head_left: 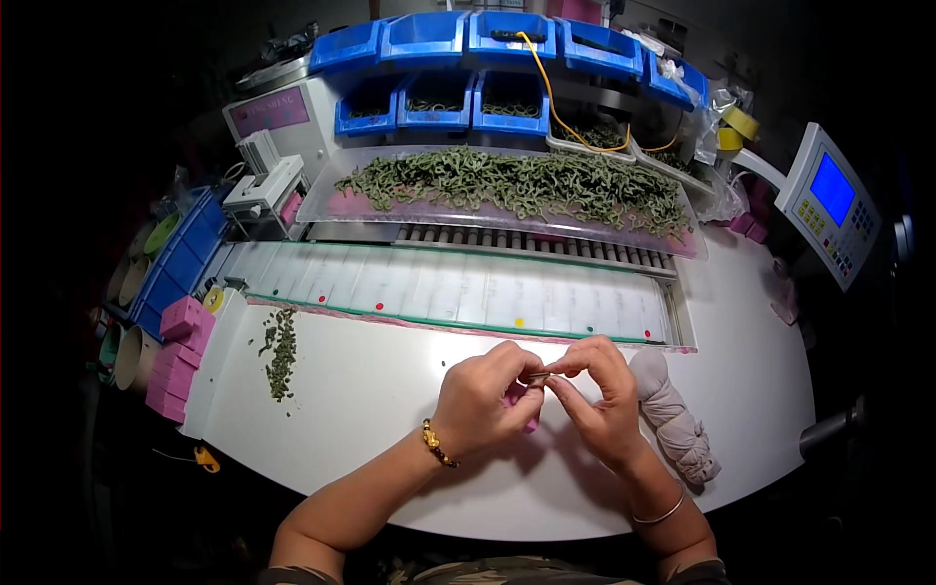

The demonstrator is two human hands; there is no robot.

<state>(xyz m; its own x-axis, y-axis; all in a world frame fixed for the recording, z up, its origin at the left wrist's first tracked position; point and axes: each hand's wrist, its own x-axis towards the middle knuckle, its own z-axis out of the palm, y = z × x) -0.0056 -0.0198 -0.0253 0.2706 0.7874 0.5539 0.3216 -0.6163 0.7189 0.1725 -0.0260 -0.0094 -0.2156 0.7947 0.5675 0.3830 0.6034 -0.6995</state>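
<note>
My left hand (487, 395) is closed, with a pink block (531, 425) partly showing between its curled fingers. Close against it on the right, my right hand (603, 398) pinches with thumb and forefinger. A small thin piece (540, 374) shows where the fingertips of both hands meet; its kind is too small to make out. Most of the pink block is hidden by the left hand. Both hands are over the white table (390, 448), near its front middle.
Behind the hands lies a long white panel (448, 288) with coloured dots, then a tray (317, 200) heaped with green curled dried stems (517, 180). Blue bins (424, 39) stand behind. Green bits (281, 356) and pink blocks (175, 380) are left; a rolled cloth (673, 419) and control screen (832, 190) right.
</note>
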